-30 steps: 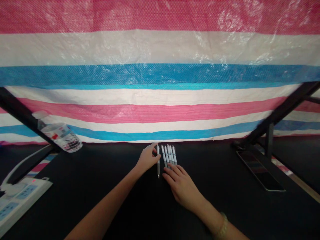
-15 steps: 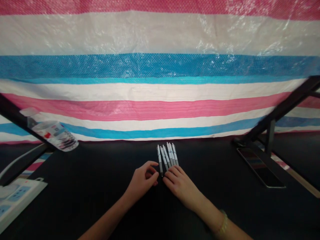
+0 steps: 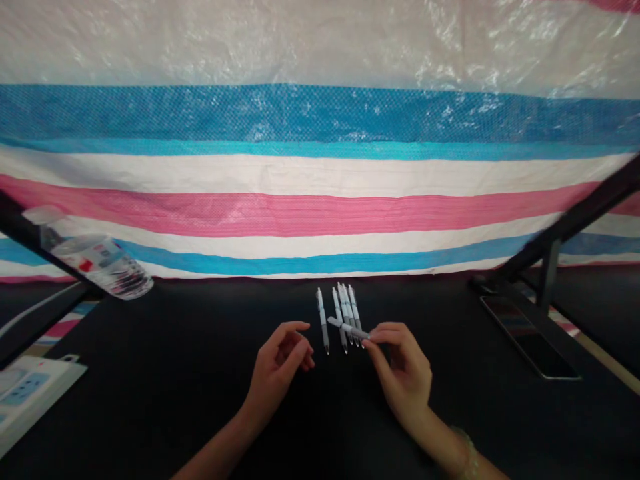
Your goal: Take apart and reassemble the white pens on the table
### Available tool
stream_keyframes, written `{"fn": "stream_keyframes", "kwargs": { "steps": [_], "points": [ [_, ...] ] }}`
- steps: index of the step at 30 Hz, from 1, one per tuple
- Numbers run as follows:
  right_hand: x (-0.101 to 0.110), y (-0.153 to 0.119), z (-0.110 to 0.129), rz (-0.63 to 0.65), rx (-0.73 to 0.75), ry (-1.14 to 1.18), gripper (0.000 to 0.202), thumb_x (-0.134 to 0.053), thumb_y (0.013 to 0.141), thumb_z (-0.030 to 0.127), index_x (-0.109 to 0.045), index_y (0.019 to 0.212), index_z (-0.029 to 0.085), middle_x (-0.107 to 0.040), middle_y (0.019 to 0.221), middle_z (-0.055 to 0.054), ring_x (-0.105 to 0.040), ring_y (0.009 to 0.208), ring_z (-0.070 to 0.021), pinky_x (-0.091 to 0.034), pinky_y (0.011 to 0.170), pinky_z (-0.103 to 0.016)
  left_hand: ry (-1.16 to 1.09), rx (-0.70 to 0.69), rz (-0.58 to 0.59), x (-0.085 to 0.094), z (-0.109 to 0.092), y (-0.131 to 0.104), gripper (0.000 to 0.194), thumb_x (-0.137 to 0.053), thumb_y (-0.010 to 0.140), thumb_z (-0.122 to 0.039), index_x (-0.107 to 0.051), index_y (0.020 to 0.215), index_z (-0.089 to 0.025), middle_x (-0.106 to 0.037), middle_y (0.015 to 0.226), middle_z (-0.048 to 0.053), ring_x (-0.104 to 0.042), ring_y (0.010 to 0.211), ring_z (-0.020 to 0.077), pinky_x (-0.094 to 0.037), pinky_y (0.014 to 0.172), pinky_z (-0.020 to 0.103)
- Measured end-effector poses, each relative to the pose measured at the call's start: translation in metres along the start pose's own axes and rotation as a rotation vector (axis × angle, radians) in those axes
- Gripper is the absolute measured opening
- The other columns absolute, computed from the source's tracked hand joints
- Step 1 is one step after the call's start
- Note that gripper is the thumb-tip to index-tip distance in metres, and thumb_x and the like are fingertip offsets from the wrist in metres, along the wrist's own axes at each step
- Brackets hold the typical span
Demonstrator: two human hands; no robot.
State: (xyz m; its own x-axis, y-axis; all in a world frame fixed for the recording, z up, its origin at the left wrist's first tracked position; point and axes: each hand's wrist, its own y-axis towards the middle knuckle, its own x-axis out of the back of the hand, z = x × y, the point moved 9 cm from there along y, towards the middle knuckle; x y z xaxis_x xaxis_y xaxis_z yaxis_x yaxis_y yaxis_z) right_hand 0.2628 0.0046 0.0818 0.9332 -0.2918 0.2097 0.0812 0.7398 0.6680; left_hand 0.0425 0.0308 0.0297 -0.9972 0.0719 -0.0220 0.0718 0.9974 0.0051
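Note:
Between the thumb and fingertips of my right hand point(image 3: 403, 363) is a white and grey pen point(image 3: 349, 329), held by its grey end and pointing left. It crosses in front of several similar pens point(image 3: 345, 307) lying side by side on the black table point(image 3: 320, 427). A single pen point(image 3: 323, 320) lies a little apart on their left. My left hand point(image 3: 283, 360) is beside that single pen, curled loosely, thumb and forefinger apart, holding nothing.
A clear plastic bottle point(image 3: 103, 263) is at the back left, near a black bar. A white box point(image 3: 37, 393) lies at the left edge. On the right a dark phone point(image 3: 527, 337) lies by a black support point(image 3: 547, 267). A striped sheet point(image 3: 320, 213) hangs behind the table.
My right hand has taken a pen from the group, turned it sideways and moved right. My left hand has drawn slightly left of the pens. The view has tilted a little.

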Motion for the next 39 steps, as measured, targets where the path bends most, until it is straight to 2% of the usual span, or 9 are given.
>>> {"fn": "stream_keyframes", "kwargs": {
  "steps": [3, 5, 10, 15, 19, 22, 28, 34, 39],
  "points": [
    [0.012, -0.004, -0.007, -0.161, -0.144, 0.125, 0.012, -0.067, 0.089, 0.01, -0.063, 0.092, 0.021, -0.059, 0.092, -0.003, -0.06, 0.081, -0.0154, -0.051, 0.068, -0.026, -0.084, 0.058, -0.012, 0.0, 0.007, 0.004, 0.033, -0.067, 0.088, -0.035, -0.061, 0.115, -0.016, -0.066, 0.077, 0.001, -0.066, 0.062, 0.0165, -0.053, 0.057, 0.029],
    [0.01, -0.007, -0.005, -0.171, -0.194, 0.222, 0.012, -0.066, 0.088, 0.01, -0.062, 0.09, 0.022, -0.058, 0.091, -0.003, -0.061, 0.082, -0.0151, -0.052, 0.069, -0.025, -0.174, 0.129, -0.01, -0.002, 0.016, 0.007, 0.042, -0.071, 0.085, -0.038, -0.06, 0.12, -0.016, -0.067, 0.08, 0.002, -0.066, 0.06, 0.0161, -0.052, 0.055, 0.027],
    [-0.028, -0.022, -0.002, 0.078, -0.373, 0.394, 0.015, -0.07, 0.084, 0.013, -0.058, 0.077, 0.02, -0.058, 0.082, -0.001, -0.06, 0.075, -0.0138, -0.05, 0.065, -0.023, -0.409, 0.253, -0.021, -0.003, 0.033, 0.009, 0.044, -0.084, 0.073, -0.043, -0.071, 0.105, -0.014, -0.071, 0.093, 0.008, -0.064, 0.061, 0.0115, -0.05, 0.052, 0.021],
    [-0.074, -0.062, -0.023, 0.336, -0.885, 0.672, 0.023, -0.074, 0.076, 0.016, -0.052, 0.08, 0.02, -0.054, 0.077, 0.004, -0.061, 0.061, -0.0108, -0.051, 0.059, -0.024, -0.489, 0.209, -0.069, 0.008, 0.034, 0.013, 0.036, -0.09, 0.066, -0.039, -0.076, 0.088, -0.013, -0.071, 0.076, 0.004, -0.059, 0.053, 0.0072, -0.047, 0.051, 0.017],
    [-0.092, -0.084, -0.024, 0.413, -1.147, 0.907, 0.031, -0.076, 0.073, 0.02, -0.054, 0.095, 0.02, -0.059, 0.095, 0.002, -0.065, 0.055, -0.0107, -0.056, 0.058, -0.031, -0.477, 0.243, -0.017, 0.003, 0.038, 0.013, 0.037, -0.091, 0.066, -0.039, -0.077, 0.089, -0.013, -0.073, 0.076, 0.006, -0.058, 0.051, 0.0068, -0.046, 0.05, 0.017],
    [-0.1, -0.095, -0.02, 0.503, -1.232, 1.02, 0.037, -0.078, 0.075, 0.029, -0.058, 0.104, 0.017, -0.062, 0.098, -0.002, -0.068, 0.056, -0.014, -0.057, 0.059, -0.033, -0.47, 0.272, 0.029, -0.002, 0.041, 0.011, 0.036, -0.09, 0.068, -0.037, -0.078, 0.092, -0.013, -0.074, 0.08, 0.007, -0.06, 0.055, 0.008, -0.048, 0.053, 0.018],
    [-0.111, -0.113, -0.013, 0.664, -1.325, 1.185, 0.057, -0.065, 0.086, 0.06, -0.06, 0.113, 0.011, -0.067, 0.075, -0.005, -0.067, 0.055, -0.0167, -0.054, 0.055, -0.03, -0.498, 0.304, 0.096, -0.011, 0.043, 0.011, 0.034, -0.089, 0.069, -0.033, -0.079, 0.095, -0.013, -0.075, 0.083, 0.008, -0.06, 0.058, 0.008, -0.048, 0.056, 0.017],
    [-0.107, -0.12, -0.019, 0.739, -1.326, 1.069, 0.045, -0.069, 0.083, 0.057, -0.061, 0.087, 0.013, -0.052, 0.047, 0.007, -0.028, 0.029, -0.0026, -0.031, 0.034, -0.017, -0.442, 0.305, 0.07, -0.011, 0.045, 0.011, 0.034, -0.09, 0.066, -0.037, -0.077, 0.086, -0.013, -0.075, 0.077, 0.008, -0.059, 0.055, 0.0084, -0.046, 0.053, 0.018],
    [-0.106, -0.118, -0.028, 0.686, -1.331, 0.961, 0.042, -0.074, 0.08, 0.054, -0.059, 0.083, 0.015, -0.05, 0.045, 0.008, -0.023, 0.031, -0.0023, -0.026, 0.035, -0.017, -0.384, 0.276, 0.02, -0.008, 0.043, 0.012, 0.035, -0.09, 0.064, -0.04, -0.076, 0.081, -0.013, -0.074, 0.073, 0.007, -0.058, 0.055, 0.0089, -0.044, 0.052, 0.019]
  ]
}}
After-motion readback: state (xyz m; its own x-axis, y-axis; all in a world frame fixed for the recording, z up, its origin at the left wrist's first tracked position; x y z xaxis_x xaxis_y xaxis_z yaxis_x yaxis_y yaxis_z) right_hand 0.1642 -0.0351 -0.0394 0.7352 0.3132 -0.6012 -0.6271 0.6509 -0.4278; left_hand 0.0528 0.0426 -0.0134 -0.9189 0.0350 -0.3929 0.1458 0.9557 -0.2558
